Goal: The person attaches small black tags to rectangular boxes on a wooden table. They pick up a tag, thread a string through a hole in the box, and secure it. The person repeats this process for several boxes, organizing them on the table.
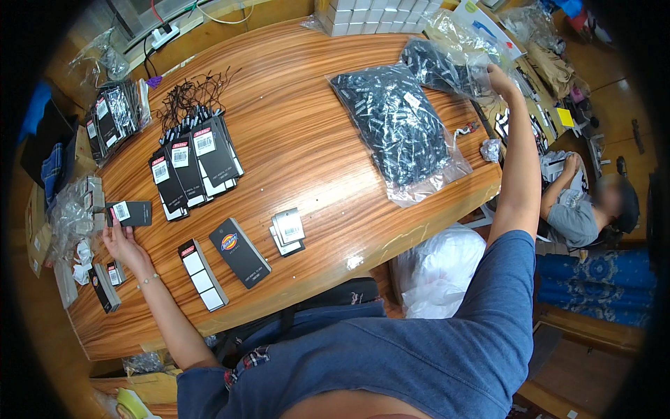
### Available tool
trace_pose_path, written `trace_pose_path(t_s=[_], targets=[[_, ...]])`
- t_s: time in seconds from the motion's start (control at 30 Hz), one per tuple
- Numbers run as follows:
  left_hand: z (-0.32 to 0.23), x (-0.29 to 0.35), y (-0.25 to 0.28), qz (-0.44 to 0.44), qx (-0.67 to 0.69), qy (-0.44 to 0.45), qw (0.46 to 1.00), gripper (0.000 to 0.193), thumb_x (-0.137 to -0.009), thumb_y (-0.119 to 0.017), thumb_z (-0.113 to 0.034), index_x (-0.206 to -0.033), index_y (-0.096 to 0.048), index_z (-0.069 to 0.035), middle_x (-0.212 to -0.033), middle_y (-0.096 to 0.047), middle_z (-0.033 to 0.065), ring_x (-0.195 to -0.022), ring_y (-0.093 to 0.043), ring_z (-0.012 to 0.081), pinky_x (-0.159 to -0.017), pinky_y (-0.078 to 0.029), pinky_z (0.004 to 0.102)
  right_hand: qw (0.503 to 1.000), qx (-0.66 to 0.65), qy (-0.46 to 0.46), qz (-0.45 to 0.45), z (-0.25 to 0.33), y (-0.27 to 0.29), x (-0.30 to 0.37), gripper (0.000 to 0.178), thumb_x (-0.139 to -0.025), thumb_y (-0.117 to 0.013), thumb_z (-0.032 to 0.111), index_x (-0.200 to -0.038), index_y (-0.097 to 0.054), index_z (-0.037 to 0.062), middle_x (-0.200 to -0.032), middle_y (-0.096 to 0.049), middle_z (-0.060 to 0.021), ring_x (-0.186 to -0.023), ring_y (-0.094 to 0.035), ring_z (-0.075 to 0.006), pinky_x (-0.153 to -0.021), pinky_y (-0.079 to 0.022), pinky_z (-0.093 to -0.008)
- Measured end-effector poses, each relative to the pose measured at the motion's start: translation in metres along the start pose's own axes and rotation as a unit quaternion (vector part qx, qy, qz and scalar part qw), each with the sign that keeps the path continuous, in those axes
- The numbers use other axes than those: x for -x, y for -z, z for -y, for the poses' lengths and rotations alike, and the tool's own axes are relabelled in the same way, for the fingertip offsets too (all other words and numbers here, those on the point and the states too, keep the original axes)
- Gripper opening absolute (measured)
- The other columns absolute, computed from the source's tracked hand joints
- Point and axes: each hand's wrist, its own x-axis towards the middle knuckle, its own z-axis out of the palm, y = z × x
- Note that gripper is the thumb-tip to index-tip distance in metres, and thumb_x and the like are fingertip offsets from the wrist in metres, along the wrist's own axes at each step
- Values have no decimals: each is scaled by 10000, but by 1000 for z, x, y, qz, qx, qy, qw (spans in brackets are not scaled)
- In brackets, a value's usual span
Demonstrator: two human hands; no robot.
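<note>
My left hand (123,246), at the table's left end, pinches a black hang tag (138,214) with a white barcode label. Far off to the right, my right hand (500,81) is at the mouth of a clear plastic bag (447,72) of black tag strings; its fingers look closed on the plastic, partly hidden. A larger bag of the same strings (398,122) lies nearer. Nearest my left arm stand a stack of labelled tags (202,274) and a stack of black tags (241,253). Small white barcode tags (287,229) lie beside them.
Strung black tags (192,164) lie fanned out at the left middle, with more tags (115,115) behind. White boxes (377,15) line the far edge. Small tag stacks (103,288) and crumpled plastic (66,213) crowd the left end. Another person (579,202) sits at the right.
</note>
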Motion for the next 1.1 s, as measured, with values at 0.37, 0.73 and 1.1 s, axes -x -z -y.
trace_pose_path(t_s=[0.37, 0.73, 1.1], targets=[[-8, 6, -3, 0, 6, 5, 1000, 316, -844, -559, -95, -1114, -410, -27, -936, -579, 73, -797, -532, 101, -631, -423, 216, 981, -123, -141, 52, 64, 46, 30, 227, -806, -585, 248, -965, -538, 94, -652, -477, 39, -497, -389, -58, -399, -301, -236], [-6, 4, -4, -12, 8, 18, 1000, 319, -846, -553, -90, -1127, -416, -29, -929, -577, 68, -788, -540, 102, -635, -443, 225, 995, -73, -27, -58, 90, 61, 38, 209, -753, -623, 221, -797, -581, 21, -588, -509, 9, -454, -455, -76, -386, -333, -231], [-5, 1, -2, -17, 2, 23, 1000, 282, -845, -565, -111, -1091, -438, -55, -954, -592, 73, -812, -535, 97, -660, -426, 230, 996, -43, -72, -38, 65, 76, 17, 272, -692, -562, 34, -964, -566, 45, -587, -510, -9, -448, -463, -85, -372, -363, -220]])
